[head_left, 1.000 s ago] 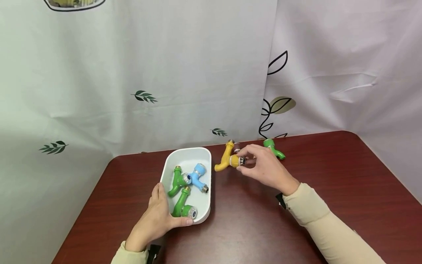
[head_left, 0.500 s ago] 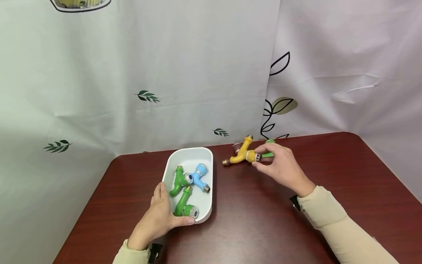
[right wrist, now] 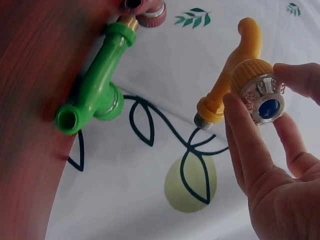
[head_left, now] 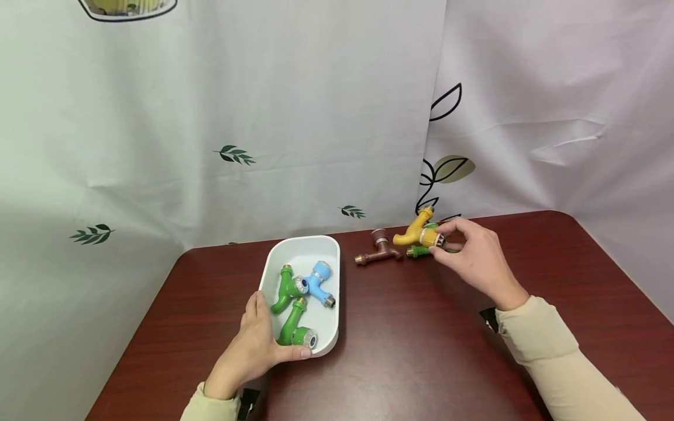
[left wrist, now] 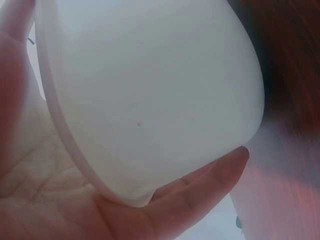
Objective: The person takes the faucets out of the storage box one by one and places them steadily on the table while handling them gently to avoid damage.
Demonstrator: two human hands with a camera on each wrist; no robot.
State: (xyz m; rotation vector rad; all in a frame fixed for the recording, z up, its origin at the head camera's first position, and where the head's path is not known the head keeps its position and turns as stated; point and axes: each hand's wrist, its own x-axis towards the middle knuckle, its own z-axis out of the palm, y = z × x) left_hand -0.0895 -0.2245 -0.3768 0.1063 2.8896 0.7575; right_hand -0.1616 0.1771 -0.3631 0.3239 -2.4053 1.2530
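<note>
My right hand (head_left: 480, 257) pinches a yellow tap (head_left: 416, 230) by its ribbed knob, as the right wrist view also shows the yellow tap (right wrist: 245, 75) between thumb and fingers. It is held up over the back of the table. Below and behind it lies a green tap (head_left: 416, 251), partly hidden in the head view. A brown tap (head_left: 381, 252) lies just left of that. My left hand (head_left: 253, 342) grips the near left corner of a white tray (head_left: 330, 336), thumb along the near rim. Inside are two green taps (head_left: 286, 287) and a blue tap (head_left: 317, 283).
The dark red wooden table (head_left: 400, 362) ends at a white printed curtain (head_left: 316, 117) along its back edge. In the right wrist view, the green tap (right wrist: 95, 85) lies near that back edge, its threaded end close to the brown tap (right wrist: 150, 11).
My right hand has moved right with the yellow tap, uncovering the brown tap and overlapping the loose green one. My left hand and the tray have stayed put.
</note>
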